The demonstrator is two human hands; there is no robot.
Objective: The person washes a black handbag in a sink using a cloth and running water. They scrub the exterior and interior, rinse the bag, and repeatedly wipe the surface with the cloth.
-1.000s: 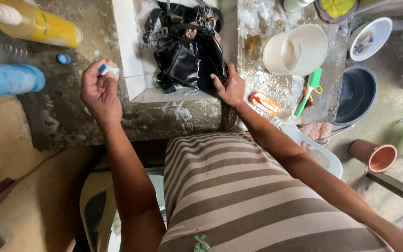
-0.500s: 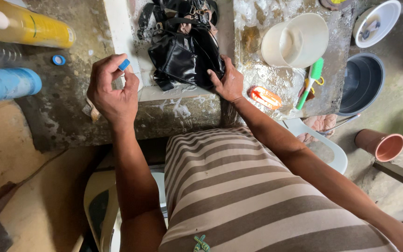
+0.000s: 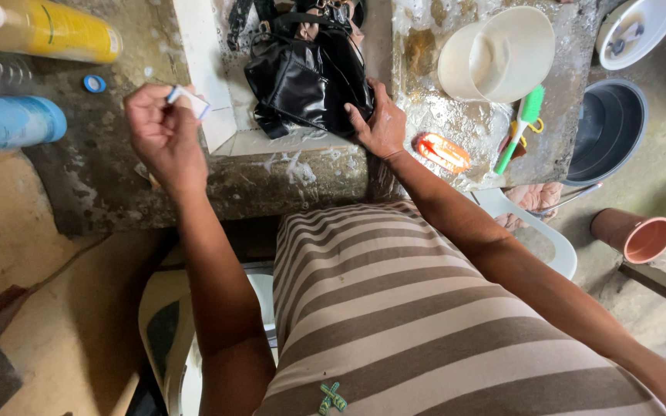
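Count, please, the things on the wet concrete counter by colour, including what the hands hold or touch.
Black: 1, bag under right hand
White: 2, small piece in left hand, bowl
Green: 1, brush
Orange: 1, small object
Yellow: 1, bottle
Blue: 2, bottle, cap
Total: 8

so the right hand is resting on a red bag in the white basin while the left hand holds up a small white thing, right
Not quite: the bag is black, not red. The head view shows the right hand resting on it in the white basin, while the left hand holds up a small white thing.
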